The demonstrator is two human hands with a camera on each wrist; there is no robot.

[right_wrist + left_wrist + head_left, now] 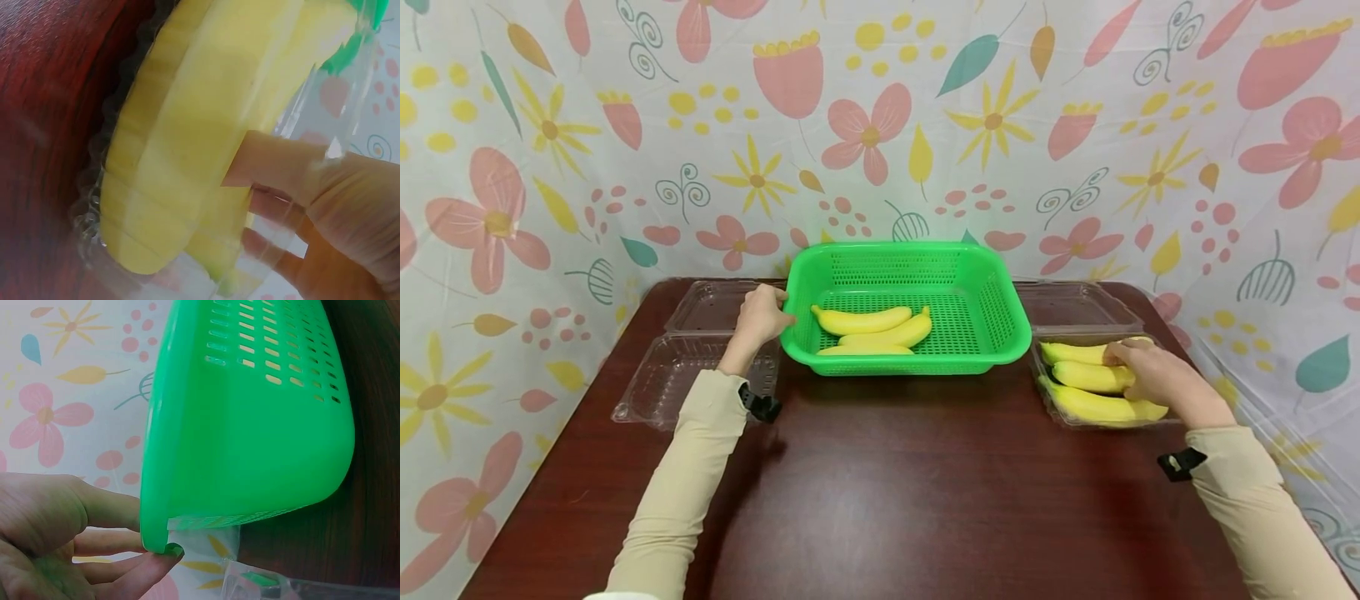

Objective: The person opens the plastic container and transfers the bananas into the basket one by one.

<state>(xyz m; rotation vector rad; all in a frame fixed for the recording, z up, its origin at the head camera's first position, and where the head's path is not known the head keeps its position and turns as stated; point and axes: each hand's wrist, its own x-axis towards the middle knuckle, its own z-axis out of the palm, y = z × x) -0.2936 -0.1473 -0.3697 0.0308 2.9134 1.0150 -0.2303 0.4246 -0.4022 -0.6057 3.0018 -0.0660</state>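
A green plastic basket (1017, 333) stands at the back middle with yellow bananas (865, 320) in it. My left hand (762, 315) grips the basket's left rim; in the left wrist view the thumb and fingers (140, 575) pinch that rim (153, 531). On the right, a clear plastic box (1051, 410) holds bananas (1093, 405) lying side by side. My right hand (1157, 375) reaches into this box and holds the right end of a banana (1082, 377) there. In the right wrist view, the front banana (169, 162) partly hides the fingers' contact.
A second clear plastic box (658, 379), its lid (711, 307) folded back, lies left of the basket. The right box's lid (1078, 307) lies back too. A flowered cloth (872, 192) hangs behind the dark wooden table (910, 492).
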